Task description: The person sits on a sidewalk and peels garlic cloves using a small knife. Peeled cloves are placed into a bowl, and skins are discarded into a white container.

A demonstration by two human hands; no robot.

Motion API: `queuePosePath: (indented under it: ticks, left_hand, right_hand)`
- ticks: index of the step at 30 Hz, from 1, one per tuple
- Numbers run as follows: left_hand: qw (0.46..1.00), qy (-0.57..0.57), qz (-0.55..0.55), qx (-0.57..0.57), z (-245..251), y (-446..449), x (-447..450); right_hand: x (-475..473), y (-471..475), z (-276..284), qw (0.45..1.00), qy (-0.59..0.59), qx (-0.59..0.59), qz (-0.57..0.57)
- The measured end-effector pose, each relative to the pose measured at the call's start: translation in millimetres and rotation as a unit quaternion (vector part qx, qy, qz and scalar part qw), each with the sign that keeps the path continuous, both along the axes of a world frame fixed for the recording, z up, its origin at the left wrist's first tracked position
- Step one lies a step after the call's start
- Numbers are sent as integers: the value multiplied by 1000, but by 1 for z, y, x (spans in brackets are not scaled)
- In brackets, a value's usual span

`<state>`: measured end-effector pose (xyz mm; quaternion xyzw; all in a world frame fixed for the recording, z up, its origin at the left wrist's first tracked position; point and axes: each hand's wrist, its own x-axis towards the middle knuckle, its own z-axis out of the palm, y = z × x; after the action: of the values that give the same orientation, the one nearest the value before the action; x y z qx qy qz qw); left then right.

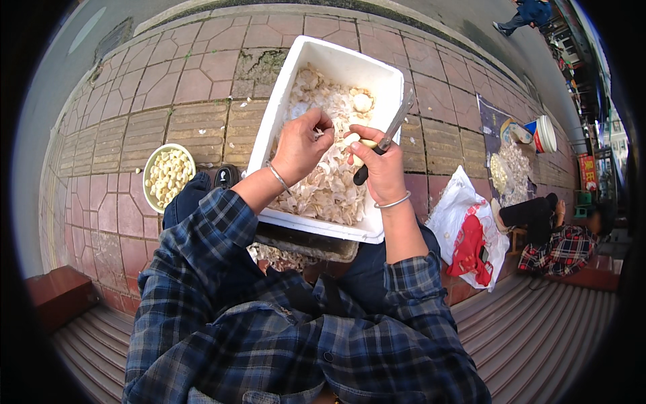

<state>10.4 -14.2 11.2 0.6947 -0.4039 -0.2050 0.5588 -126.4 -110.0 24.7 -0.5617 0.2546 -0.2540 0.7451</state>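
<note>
Both my hands are over a white foam box holding a deep layer of papery garlic skins. In my right hand is a small knife with a black handle, its blade pointing up and away. The same fingers hold several garlic cloves, some pale and bare. My left hand is just left of them, thumb and fingertips pinched together, with a pale flake of garlic skin showing at the fingers. A whole garlic bulb rests on the skins near the far right corner.
A bowl of peeled cloves stands by my left leg. Right of the box lies a white plastic bag with a red bag on it. Farther right are a skin heap, a white bucket and a seated person.
</note>
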Motion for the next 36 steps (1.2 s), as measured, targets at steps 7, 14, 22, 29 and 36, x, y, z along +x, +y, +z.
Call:
queuePosePath:
  ticks: [7,14,22,29,36]
  left_hand:
    - [982,171,-65,41,-2,-3,7]
    - [941,289,-146,95,4,1,4]
    - [940,303,-129,86,8,2,1]
    - [931,335,-132,64,12,3,0]
    - [926,350,-126,56,10,2,3]
  right_hand:
    - [0,1,4,996,42,-68,-25]
    - [0,2,2,992,67,-103,-9]
    - [-2,3,1,990,67,-126,-5]
    - [-3,2,0,994,37,-106,-15]
    - [-3,4,4,994,39,-102,-18]
